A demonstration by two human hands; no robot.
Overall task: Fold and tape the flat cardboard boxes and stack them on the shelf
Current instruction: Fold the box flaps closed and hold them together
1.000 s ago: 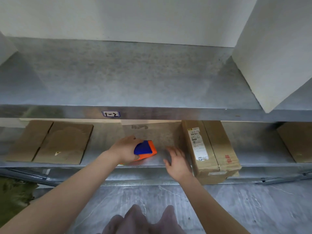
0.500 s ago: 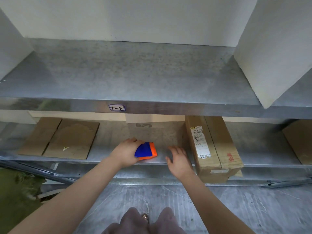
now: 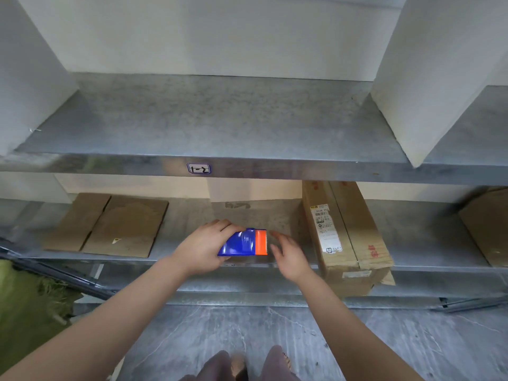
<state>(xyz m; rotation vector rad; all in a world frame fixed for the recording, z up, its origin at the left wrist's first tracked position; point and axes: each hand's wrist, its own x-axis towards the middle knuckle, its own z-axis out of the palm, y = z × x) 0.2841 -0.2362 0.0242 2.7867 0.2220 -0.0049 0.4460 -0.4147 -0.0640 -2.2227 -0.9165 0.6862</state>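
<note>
My left hand (image 3: pixel 202 250) grips a blue and orange tape dispenser (image 3: pixel 244 242) just above the front of the lower metal shelf (image 3: pixel 176 251). Its orange end points right. My right hand (image 3: pixel 288 255) hovers beside that end with fingers spread and holds nothing. A flattened cardboard box (image 3: pixel 110 225) lies on the lower shelf to the left. A long closed cardboard box (image 3: pixel 347 235) with a white label lies on the same shelf to the right, its near end past the shelf edge.
The upper metal shelf (image 3: pixel 220 116) carries a "1-2" label (image 3: pixel 199 168) on its front lip, with white blocks (image 3: pixel 439 64) at both ends. Another cardboard box (image 3: pixel 486 226) sits at the far right below. Grey floor and my feet (image 3: pixel 247 365) are underneath.
My left hand has lifted the tape dispenser off the lower shelf and turned it so more of its blue body shows. My right hand rose from the shelf toward the dispenser.
</note>
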